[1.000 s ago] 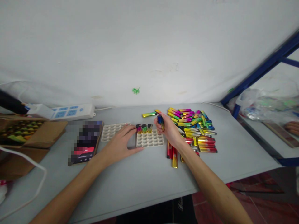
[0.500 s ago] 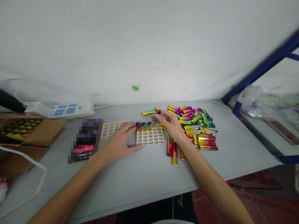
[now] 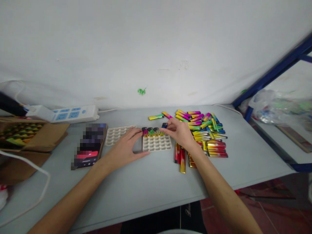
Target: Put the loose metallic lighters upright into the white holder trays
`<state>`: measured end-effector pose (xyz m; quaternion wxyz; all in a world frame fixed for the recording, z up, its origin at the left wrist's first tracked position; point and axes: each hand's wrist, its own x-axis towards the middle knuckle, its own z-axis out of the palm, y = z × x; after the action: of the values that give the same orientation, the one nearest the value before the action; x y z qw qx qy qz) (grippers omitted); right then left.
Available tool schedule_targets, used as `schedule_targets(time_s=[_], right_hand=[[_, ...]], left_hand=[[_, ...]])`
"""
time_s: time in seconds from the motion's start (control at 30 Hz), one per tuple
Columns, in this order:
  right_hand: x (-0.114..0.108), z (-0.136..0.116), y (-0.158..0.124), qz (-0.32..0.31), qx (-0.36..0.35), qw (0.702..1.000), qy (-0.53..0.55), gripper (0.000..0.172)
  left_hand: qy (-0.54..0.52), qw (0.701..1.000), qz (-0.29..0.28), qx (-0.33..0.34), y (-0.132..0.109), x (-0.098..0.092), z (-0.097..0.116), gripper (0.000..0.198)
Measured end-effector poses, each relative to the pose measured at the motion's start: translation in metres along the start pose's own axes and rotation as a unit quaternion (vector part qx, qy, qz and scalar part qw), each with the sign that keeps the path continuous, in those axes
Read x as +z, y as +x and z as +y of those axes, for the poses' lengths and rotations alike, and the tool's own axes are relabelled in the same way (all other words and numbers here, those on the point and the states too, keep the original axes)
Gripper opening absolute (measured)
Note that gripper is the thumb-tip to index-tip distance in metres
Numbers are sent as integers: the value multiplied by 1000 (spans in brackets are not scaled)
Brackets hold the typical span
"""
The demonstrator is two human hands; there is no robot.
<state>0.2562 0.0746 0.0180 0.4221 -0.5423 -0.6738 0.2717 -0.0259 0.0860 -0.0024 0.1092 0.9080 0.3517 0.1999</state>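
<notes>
- L hand (image 3: 126,143): thumb spreading apart from fingers, touching tray (image 3: 157,144) at its 9 o'clock.
- R hand (image 3: 179,131): fingertips pinching blue-topped ltr. (image 3: 164,125) at tray's 1 o'clock.
- 3 upright ltrs. (image 3: 150,132): standing in far row, 11–12 o'clock.
- Loose ltrs. (image 3: 195,123): lying approx. 2–3 o'clock.

Landmark: white, holed, rectangular plastic tray (image 3: 157,144). In its back row: three upright black-topped lighters (image 3: 150,132). Just left of it: second white holed plastic tray (image 3: 113,136); farther left, dark rectangular phone (image 3: 94,143), then brown cardboard box (image 3: 46,138). Behind-left: long white plastic power strip (image 3: 75,113). Right: loose, shiny, multicoloured slim lighters (image 3: 195,123).
</notes>
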Motion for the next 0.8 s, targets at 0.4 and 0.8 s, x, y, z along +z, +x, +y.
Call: schedule_targets(time_s=[0.4,0.8], right_hand=[[-5,2,3,-95,-55,991,-73,21],[-34,-4,4,-77,-51,995,-39,25]], left_hand=[[-14,1000,-2,-15,1,-1,1,72],[-7,1000,-7,-8,1,-2,1,75]])
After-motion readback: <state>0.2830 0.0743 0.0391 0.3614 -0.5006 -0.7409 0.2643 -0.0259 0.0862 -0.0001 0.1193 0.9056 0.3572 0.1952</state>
